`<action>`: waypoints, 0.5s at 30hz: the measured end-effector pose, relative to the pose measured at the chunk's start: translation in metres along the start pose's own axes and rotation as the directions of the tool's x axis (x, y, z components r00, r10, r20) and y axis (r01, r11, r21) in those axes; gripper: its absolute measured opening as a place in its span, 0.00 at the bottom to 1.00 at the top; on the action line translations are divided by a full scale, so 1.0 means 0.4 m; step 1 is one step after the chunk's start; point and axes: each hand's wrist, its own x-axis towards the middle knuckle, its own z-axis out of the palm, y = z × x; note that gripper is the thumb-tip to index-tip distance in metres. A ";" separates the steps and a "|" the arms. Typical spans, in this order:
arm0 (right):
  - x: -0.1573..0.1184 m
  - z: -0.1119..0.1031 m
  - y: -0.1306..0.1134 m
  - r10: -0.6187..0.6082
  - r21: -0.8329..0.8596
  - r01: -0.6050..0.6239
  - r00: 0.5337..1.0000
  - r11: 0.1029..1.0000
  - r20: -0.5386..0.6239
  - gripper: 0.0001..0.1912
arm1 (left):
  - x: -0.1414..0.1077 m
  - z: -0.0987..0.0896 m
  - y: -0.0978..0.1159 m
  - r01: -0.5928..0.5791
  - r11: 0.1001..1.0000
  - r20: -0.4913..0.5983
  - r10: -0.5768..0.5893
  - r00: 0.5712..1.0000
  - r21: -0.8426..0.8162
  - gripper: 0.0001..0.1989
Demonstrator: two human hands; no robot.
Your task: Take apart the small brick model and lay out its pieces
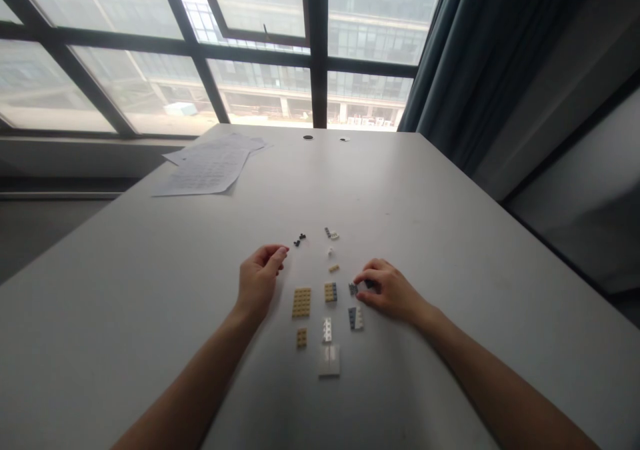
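My left hand (263, 273) is closed in a pinch above the table, left of two small black toy-brick pieces (299, 240). Whatever its fingertips hold, if anything, is too small to make out. The thumb and index finger of my right hand (385, 289) close around a small grey brick (353, 289) on the table. A dark piece (369, 283) lies partly hidden under that hand. Between the hands are a tan plate (301, 302) and a tan-and-blue brick (331, 292). Just below my right fingers, a blue-grey piece (352, 318) lies against a white piece (359, 317).
Nearer me lie a small tan plate (301, 337), a white studded strip (327, 330) and a smooth white tile (329, 361). Farther off are a tan strip (334, 268), a white bit (330, 252) and a grey piece (327, 232). Printed papers (210, 167) rest at the far left.
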 end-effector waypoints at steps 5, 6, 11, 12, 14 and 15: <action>-0.001 0.000 -0.002 0.001 -0.010 -0.001 1.000 1.000 -0.016 0.09 | 0.000 -0.001 -0.004 0.002 1.000 0.000 -0.002 1.000 0.004 0.15; 0.000 -0.001 -0.002 -0.001 -0.011 0.001 1.000 1.000 -0.017 0.09 | 0.001 -0.002 -0.006 0.002 1.000 0.000 -0.002 1.000 0.006 0.15; 0.000 -0.002 -0.006 -0.002 -0.010 0.002 1.000 1.000 -0.019 0.09 | 0.007 -0.005 -0.014 -0.001 1.000 0.001 0.000 1.000 0.015 0.16; 0.000 -0.001 -0.005 -0.002 -0.009 0.002 1.000 1.000 -0.019 0.09 | 0.008 -0.005 -0.015 -0.001 1.000 0.003 0.001 1.000 0.017 0.16; -0.001 0.000 -0.002 -0.005 -0.007 0.005 1.000 1.000 -0.023 0.10 | 0.010 -0.004 -0.017 -0.005 1.000 0.005 0.004 1.000 0.022 0.16; -0.002 0.001 -0.001 -0.008 -0.008 0.007 1.000 1.000 -0.025 0.10 | 0.011 -0.004 -0.019 -0.007 1.000 0.005 0.007 1.000 0.026 0.16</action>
